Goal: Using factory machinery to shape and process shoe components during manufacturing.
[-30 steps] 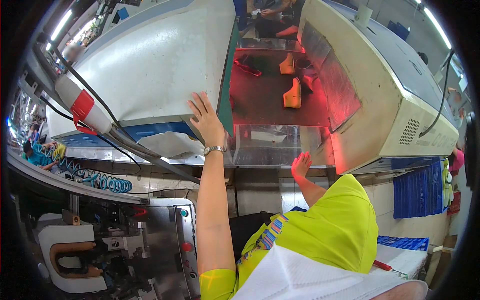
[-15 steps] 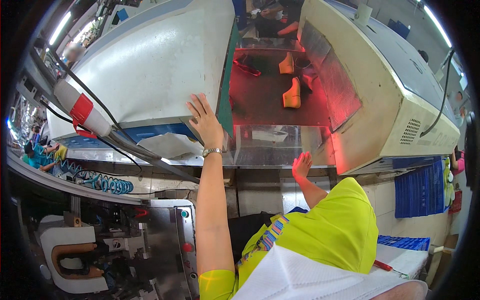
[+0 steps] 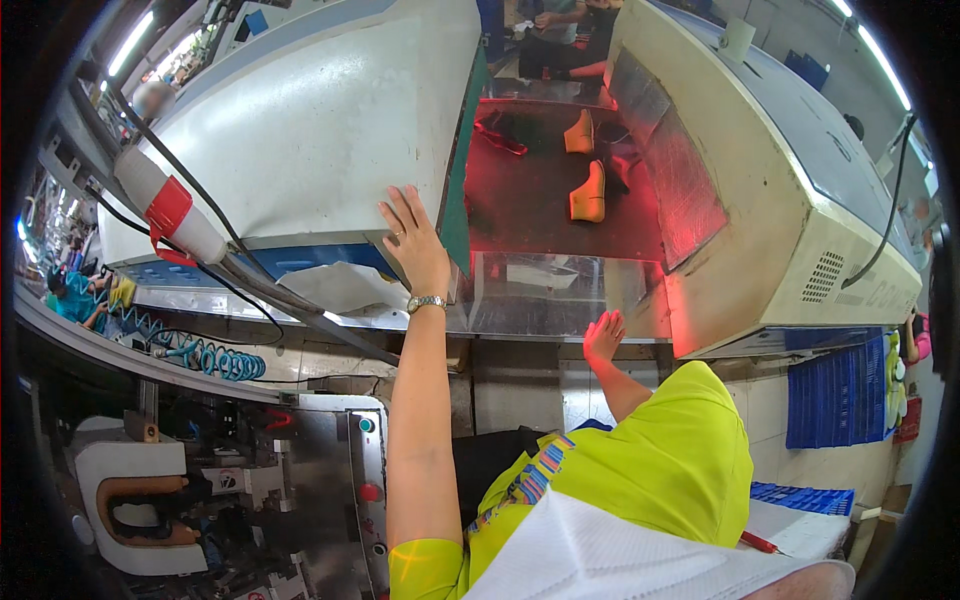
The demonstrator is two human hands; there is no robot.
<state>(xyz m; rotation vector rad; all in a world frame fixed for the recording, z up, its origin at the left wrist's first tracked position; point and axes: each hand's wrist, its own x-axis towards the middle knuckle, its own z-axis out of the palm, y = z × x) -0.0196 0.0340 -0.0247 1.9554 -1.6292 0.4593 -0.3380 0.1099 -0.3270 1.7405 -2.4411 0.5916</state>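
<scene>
My left hand [image 3: 416, 245] lies with fingers spread on the lower front corner of a large white machine cover [image 3: 310, 130]; a metal watch is on its wrist. My right hand [image 3: 604, 338], fingers stretched upward and holding nothing, is at the front edge of a shiny metal ledge [image 3: 520, 300]. Beyond the ledge, a dark belt [image 3: 525, 205] under red light carries two orange boot-shaped pieces [image 3: 588, 192], one behind the other. A dark, red-lit piece [image 3: 500, 137] sits left of them, its kind unclear. Other dark shapes beside the orange pieces are hard to make out.
A cream machine housing [image 3: 770, 200] flanks the belt on the right. At lower left stands another machine [image 3: 140, 500] with a red button. A grey pole [image 3: 300, 318] crosses at left. Blue crates [image 3: 835, 390] are stacked at right. Another person [image 3: 560, 40] is beyond the belt.
The whole view has shifted slightly. Both hands keep their places against the machine and ledge, and the orange pieces look about the same on the belt.
</scene>
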